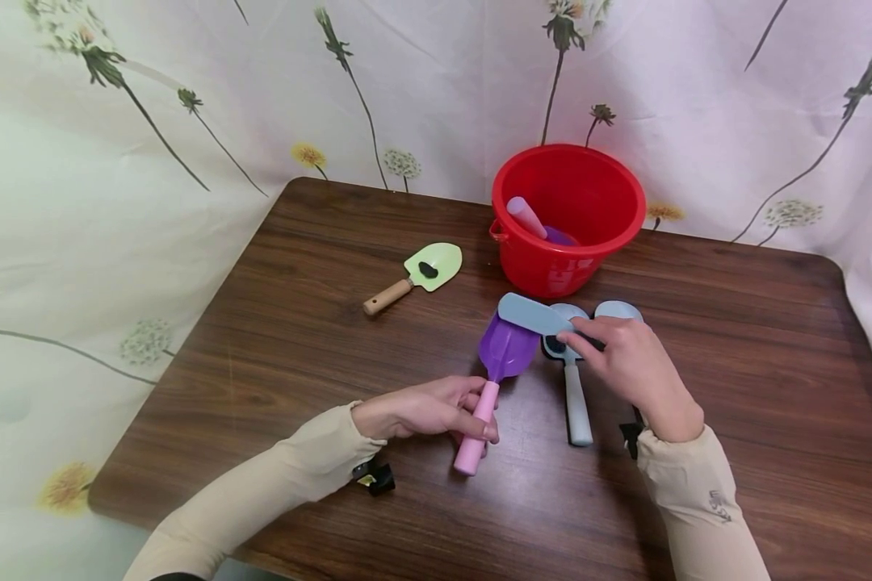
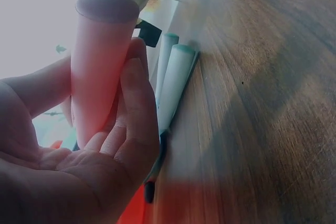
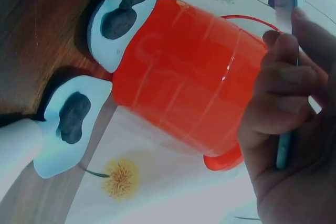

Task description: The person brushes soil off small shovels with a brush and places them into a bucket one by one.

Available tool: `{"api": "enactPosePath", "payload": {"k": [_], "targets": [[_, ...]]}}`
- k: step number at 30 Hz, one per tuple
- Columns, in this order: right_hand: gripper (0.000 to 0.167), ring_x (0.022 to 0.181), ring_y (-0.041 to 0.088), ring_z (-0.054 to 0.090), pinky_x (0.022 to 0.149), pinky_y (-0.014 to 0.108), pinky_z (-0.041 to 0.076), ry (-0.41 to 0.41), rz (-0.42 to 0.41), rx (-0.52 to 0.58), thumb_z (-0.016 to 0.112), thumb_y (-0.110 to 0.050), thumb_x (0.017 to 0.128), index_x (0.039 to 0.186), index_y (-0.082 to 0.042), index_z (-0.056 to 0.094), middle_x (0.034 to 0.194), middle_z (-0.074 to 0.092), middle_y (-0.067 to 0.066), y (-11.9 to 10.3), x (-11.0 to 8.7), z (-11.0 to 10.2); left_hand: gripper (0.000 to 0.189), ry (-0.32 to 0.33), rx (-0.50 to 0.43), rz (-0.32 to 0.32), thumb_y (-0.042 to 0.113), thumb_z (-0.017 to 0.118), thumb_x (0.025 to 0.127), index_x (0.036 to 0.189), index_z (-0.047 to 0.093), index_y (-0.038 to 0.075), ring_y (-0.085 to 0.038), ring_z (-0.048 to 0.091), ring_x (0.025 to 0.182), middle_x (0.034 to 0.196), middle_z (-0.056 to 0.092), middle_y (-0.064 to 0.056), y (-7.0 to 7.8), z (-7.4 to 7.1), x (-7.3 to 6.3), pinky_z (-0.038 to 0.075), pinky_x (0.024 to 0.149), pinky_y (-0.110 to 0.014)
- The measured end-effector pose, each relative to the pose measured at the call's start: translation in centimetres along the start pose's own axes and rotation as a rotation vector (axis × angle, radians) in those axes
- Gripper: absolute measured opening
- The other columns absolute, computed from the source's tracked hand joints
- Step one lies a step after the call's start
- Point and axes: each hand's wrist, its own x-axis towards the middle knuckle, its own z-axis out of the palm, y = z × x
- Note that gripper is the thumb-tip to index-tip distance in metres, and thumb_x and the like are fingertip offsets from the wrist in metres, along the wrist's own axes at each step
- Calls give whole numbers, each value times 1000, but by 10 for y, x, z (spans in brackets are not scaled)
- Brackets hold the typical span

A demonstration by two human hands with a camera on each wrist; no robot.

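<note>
My left hand (image 1: pixel 436 411) grips the pink handle of a small shovel (image 1: pixel 509 347) with a purple blade, held over the table. The handle's rounded end points up in the left wrist view. In my right hand (image 1: pixel 635 363) I pinch a light-blue brush (image 1: pixel 529 313) by its narrow end. Its broad head overlaps the top of the purple blade in the head view, and pale bristles (image 3: pixel 283 4) show beside the blade in the right wrist view. Below that hand lie two light-blue trowels (image 3: pixel 79 121) with pale handles and dark patches on their blades; the hand partly hides one in the head view.
A red bucket (image 1: pixel 552 270) stands at the back of the wooden table (image 1: pixel 298 323), with another pink-handled purple shovel (image 1: pixel 526 216) inside. Left of it lies a light-green trowel (image 1: pixel 443 262) with a wooden handle and a dark patch. A flower-printed cloth (image 1: pixel 436 97) hangs behind.
</note>
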Motion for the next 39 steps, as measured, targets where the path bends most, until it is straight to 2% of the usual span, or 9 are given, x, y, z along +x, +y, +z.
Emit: {"api": "enactPosePath", "payload": {"k": [7, 12, 14, 17, 21, 28, 32, 36, 39], "targets": [[31, 52, 13, 51, 51, 31, 47, 58, 17, -37, 83, -11, 71, 99, -1, 75, 66, 66, 8, 4, 0, -5, 38, -43, -20, 8, -4, 61, 87, 117, 38, -8, -15, 67, 72, 90, 68, -5, -3, 0, 1, 59, 69, -30], [23, 51, 17, 52, 51, 34, 48, 66, 66, -86, 81, -10, 75, 94, 1, 74, 63, 64, 9, 11, -3, -6, 42, -61, 7, 36, -6, 60, 88, 123, 38, -11, -17, 68, 77, 98, 69, -14, -1, -3, 2, 59, 75, -32], [23, 53, 21, 57, 54, 37, 51, 68, 99, -79, 81, -9, 75, 95, 2, 74, 65, 67, 11, 14, -5, -6, 44, -47, 21, 41, -5, 60, 88, 125, 38, -11, -17, 68, 79, 99, 69, -14, 1, -5, 1, 58, 74, -31], [29, 62, 27, 66, 60, 43, 55, 77, 130, -43, 81, -8, 74, 99, 5, 73, 75, 72, 16, 17, -8, -7, 46, 0, 22, 20, -1, 64, 88, 127, 41, -10, -18, 68, 78, 96, 69, -9, 4, -7, 1, 58, 68, -29], [30, 66, 30, 69, 64, 45, 56, 65, 162, -17, 81, -8, 75, 101, 4, 73, 79, 73, 17, 17, -10, -10, 47, 52, 38, 18, 2, 67, 86, 125, 43, -9, -17, 67, 75, 91, 69, -5, 4, -8, 1, 56, 64, -28], [30, 69, 30, 69, 66, 46, 57, 44, 204, 0, 80, -9, 77, 103, 2, 73, 81, 73, 17, 16, -11, -14, 47, 138, 81, 31, 5, 69, 84, 122, 45, -10, -14, 65, 74, 93, 71, -8, 3, -10, 4, 54, 64, -26], [31, 77, 33, 71, 72, 49, 57, 28, 236, 6, 79, -11, 79, 106, 2, 72, 88, 74, 19, 15, -11, -17, 49, 149, 22, 24, 4, 69, 83, 121, 42, -9, -16, 67, 68, 88, 70, -12, 1, -12, 6, 56, 63, -29], [32, 81, 35, 71, 75, 50, 57, 30, 251, 15, 78, -12, 80, 108, 3, 72, 91, 73, 20, 14, -10, -19, 54, 146, -81, 1, 3, 68, 84, 125, 34, -7, -18, 65, 58, 80, 66, -17, -1, -15, 8, 58, 56, -36], [32, 80, 35, 71, 74, 49, 57, 46, 239, 20, 78, -11, 79, 107, 2, 72, 90, 74, 20, 13, -10, -20, 56, 141, -99, -7, 3, 67, 85, 126, 30, -6, -17, 65, 55, 77, 66, -14, -2, -15, 8, 58, 53, -36]]}}
